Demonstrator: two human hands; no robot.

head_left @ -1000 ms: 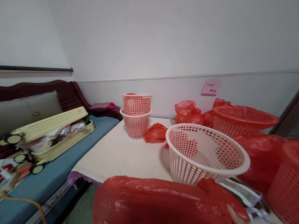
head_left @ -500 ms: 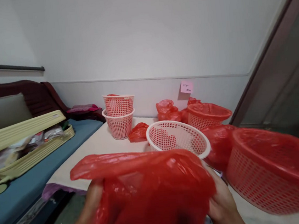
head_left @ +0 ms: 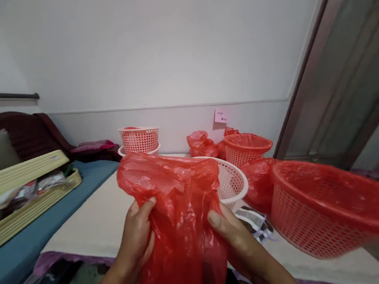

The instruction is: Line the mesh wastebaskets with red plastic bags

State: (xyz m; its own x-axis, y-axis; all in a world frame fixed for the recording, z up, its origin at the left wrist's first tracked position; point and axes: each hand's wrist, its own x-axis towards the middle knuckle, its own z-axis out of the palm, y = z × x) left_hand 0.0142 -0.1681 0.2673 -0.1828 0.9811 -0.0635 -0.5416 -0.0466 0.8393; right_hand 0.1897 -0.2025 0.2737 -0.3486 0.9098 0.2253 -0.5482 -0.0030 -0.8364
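Observation:
I hold a red plastic bag up in front of me with both hands. My left hand pinches its left side, thumb on the front. My right hand grips its right side, thumb pressed on the plastic. Directly behind the bag, an empty white mesh basket sits on the cream-covered table.
A basket lined with a red bag stands at the right, another lined basket farther back, with loose red bags by the wall. Two stacked white baskets stand at the back. An open yellow suitcase lies on the blue sofa at the left.
The bag has risen from low and bunched to held upright, and both hands have come clearly into view on its sides. The view has swung right.

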